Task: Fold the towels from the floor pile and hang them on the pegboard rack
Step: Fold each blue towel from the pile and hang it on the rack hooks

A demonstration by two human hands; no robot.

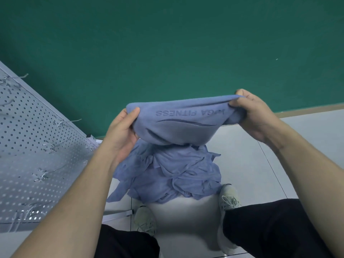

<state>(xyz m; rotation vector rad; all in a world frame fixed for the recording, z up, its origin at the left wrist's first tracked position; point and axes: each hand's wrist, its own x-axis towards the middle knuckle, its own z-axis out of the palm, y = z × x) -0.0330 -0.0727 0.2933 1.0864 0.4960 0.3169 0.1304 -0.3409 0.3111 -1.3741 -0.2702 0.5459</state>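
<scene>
1. Head view: both hands hold 1 blue towel [178,121] up in the air above the pile of blue towels [173,174] lying crumpled on the pale tiled floor [307,155].
2. The left hand [121,135] grips the towel's left end, thumb pressed on top of the cloth and the other fingers curled beneath it.
3. The right hand [255,116] pinches the towel's right end, fingers bunched together with gathered cloth between thumb and fingertips.
4. The held towel sags in the middle and carries raised lettering, seen upside down, reading "FITNESS" plus a less clear word.
5. The grey pegboard rack [37,146] stands at the left, its perforated panel carrying several thin metal hooks [55,146]; no towel hangs on the visible part.
6. A green wall [167,43] rises behind the pile.
7. 2 pale sneakers [229,202] stand just beside the pile's near edge, below dark trousers [270,229].
</scene>
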